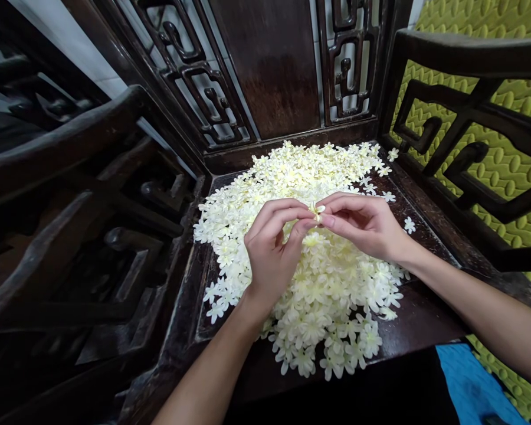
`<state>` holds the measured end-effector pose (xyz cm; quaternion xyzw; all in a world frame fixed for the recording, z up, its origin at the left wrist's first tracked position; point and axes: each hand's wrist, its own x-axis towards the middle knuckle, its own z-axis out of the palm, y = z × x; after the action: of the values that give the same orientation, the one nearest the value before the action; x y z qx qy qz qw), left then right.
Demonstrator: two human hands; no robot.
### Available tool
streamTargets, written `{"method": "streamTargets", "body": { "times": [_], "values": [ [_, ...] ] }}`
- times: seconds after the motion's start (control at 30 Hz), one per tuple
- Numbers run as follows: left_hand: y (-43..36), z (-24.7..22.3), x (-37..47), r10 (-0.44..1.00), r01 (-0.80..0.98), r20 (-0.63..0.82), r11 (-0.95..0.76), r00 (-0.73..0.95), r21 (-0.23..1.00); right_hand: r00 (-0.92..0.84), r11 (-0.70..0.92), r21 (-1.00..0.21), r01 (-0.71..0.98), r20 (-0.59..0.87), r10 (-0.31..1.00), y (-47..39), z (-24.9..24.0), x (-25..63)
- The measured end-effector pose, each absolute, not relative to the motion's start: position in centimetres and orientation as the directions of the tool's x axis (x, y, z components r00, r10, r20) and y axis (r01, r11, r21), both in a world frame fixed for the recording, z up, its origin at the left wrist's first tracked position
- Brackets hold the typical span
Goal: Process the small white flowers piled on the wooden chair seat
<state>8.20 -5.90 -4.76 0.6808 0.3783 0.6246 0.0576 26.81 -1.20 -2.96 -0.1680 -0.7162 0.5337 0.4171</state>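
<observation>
Between the fingertips of both hands is a small white artificial flower with a yellowish centre. My left hand pinches it from the left with thumb and forefinger. From the right, my right hand closes thumb and fingers on the same blossom. Both hands hover over a big heap of loose white flowers spread across a dark wooden chair seat. Part of the heap is hidden behind my hands and wrists.
The chair's carved backrest rises behind the heap. A left armrest and a right armrest flank the seat. A few stray flowers lie near the right edge. Yellow-green textured padding and a blue object are on the right.
</observation>
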Motion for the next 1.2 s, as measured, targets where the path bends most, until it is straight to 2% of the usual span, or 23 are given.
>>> {"method": "streamTargets", "body": {
  "times": [0.47,0.8,1.0,1.1,1.2],
  "values": [
    [-6.0,-4.5,8.5,0.644,0.358,0.754,-0.679,-0.127,0.64,-0.581,0.407,-0.887,-0.22,0.454,0.676,-1.1,-2.9,26.9],
    [-5.8,-4.8,8.5,0.641,0.445,0.757,-0.645,-0.128,0.621,-0.584,0.451,-0.873,-0.186,0.467,0.664,-1.4,-3.0,26.7],
    [-5.8,-4.7,8.6,0.638,0.421,0.734,-0.615,-0.231,0.667,-0.43,0.535,-0.839,-0.102,0.522,0.737,-0.8,-3.3,26.6],
    [-5.8,-4.5,8.5,0.638,0.403,0.712,-0.593,-0.294,0.698,-0.333,0.517,-0.85,-0.099,0.518,0.788,-0.1,-3.5,26.7],
    [-5.9,-4.5,8.3,0.652,0.37,0.708,-0.609,-0.27,0.702,-0.287,0.496,-0.861,-0.114,0.506,0.813,0.2,-3.5,26.7]
  ]
}}
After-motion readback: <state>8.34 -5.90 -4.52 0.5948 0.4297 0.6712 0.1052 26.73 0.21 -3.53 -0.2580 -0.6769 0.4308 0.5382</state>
